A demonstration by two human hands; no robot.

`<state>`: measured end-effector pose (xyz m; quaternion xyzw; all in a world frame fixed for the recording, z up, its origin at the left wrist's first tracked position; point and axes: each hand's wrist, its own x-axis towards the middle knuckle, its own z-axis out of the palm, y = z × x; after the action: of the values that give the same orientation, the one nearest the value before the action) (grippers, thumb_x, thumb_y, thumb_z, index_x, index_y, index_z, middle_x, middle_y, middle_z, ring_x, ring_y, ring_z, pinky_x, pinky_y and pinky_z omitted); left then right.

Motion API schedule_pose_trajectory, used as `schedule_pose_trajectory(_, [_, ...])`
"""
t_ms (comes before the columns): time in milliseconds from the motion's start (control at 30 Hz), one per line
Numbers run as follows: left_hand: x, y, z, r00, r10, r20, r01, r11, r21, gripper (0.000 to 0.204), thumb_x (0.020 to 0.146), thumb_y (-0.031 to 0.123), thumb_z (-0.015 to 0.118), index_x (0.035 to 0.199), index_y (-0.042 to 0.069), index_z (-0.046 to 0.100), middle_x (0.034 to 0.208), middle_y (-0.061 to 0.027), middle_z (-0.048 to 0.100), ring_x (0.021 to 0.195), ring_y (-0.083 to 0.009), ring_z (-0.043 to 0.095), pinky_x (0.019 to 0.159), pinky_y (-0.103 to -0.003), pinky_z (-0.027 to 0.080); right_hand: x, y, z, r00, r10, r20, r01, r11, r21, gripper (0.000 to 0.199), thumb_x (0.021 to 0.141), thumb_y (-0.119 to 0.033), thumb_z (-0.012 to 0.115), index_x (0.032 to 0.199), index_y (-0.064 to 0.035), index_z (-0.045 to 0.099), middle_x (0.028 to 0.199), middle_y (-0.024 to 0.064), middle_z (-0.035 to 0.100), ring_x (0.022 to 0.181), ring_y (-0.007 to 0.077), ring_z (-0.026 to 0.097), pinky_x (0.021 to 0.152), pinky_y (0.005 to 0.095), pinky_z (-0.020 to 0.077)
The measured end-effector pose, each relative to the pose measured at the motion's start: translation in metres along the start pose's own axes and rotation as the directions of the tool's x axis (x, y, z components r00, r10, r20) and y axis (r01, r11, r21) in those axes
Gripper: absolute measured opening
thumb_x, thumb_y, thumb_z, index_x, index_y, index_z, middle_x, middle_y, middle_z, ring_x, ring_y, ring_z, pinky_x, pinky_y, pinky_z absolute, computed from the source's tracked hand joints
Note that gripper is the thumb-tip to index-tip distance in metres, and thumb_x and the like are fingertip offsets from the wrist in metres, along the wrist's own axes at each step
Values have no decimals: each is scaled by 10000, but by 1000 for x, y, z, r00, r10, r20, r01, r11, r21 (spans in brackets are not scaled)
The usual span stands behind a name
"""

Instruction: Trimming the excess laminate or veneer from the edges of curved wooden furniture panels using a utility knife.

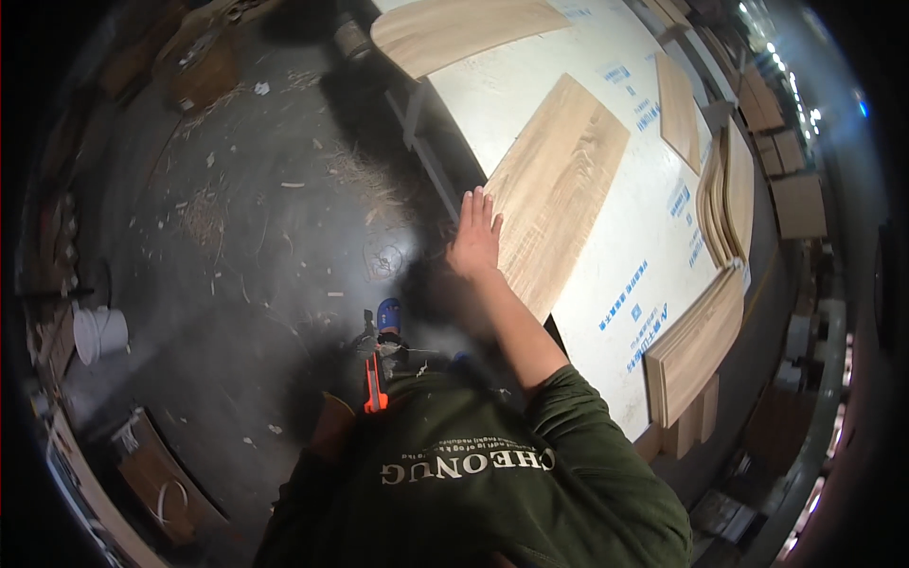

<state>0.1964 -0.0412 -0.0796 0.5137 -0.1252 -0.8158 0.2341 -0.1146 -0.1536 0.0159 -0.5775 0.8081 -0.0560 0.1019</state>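
Observation:
My right hand (476, 239) lies at the left long edge of a light wood-grain board (561, 180), fingers stretched out and touching it. The board rests flat on a white sheet with blue print (606, 327), beside the sheet's left edge. My left forearm (331, 426) is low in the picture, in shadow near my body; the fingers of that hand cannot be made out. Next to it, in front of my dark green shirt, an orange utility knife (376, 386) points upward. Whether my left hand holds it is unclear.
A curved wood-grain panel (454, 33) lies at the far end. Along the right side are a narrow panel (676, 112), curved stacked panels (724, 199) and a lower stack (696, 350). Shavings (360, 180) litter the grey floor. A white bucket (99, 334) stands at left.

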Motion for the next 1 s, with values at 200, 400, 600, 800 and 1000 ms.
schedule_pose_trajectory(200, [-8,69,25,989,-49,141,61,995,-80,174,942,227,556,1042,100,621,828,23,620,706,-106,598,619,-252,495,-113,42,-1,996,-67,63,66,998,20,867,754,-94,607,1481,33,154,1562,210,133,1448,372,139,1154,522,169])
schedule_pose_trajectory(400, [-19,105,38,995,-85,49,84,996,25,220,925,271,609,1065,102,636,776,-8,639,639,-129,621,540,-267,506,-138,44,4,987,158,-21,-154,981,120,784,827,-168,570,1478,28,179,1547,225,176,1440,386,158,1138,571,158])
schedule_pose_trajectory(600, [-6,122,77,977,-179,-119,192,975,108,224,932,277,603,1072,105,636,796,-9,645,654,-125,624,545,-246,502,-26,61,0,957,244,-160,-243,970,21,744,841,-211,558,1464,23,225,1527,211,234,1431,372,187,1140,554,182])
schedule_pose_trajectory(800, [49,122,120,802,186,567,-594,150,791,409,925,175,553,1300,14,520,998,-125,671,838,-247,653,741,-336,512,-77,48,-6,968,-159,193,167,986,-28,616,851,-306,561,1376,-15,425,1511,118,320,1413,310,255,1154,497,202])
schedule_pose_trajectory(1000, [69,124,266,549,294,783,-789,-128,601,437,905,201,528,1315,53,534,1207,-158,625,1084,-289,600,946,-368,443,-184,65,-33,979,76,188,-92,993,73,830,785,-271,680,1492,-146,262,1574,143,148,1430,429,147,1083,684,152])
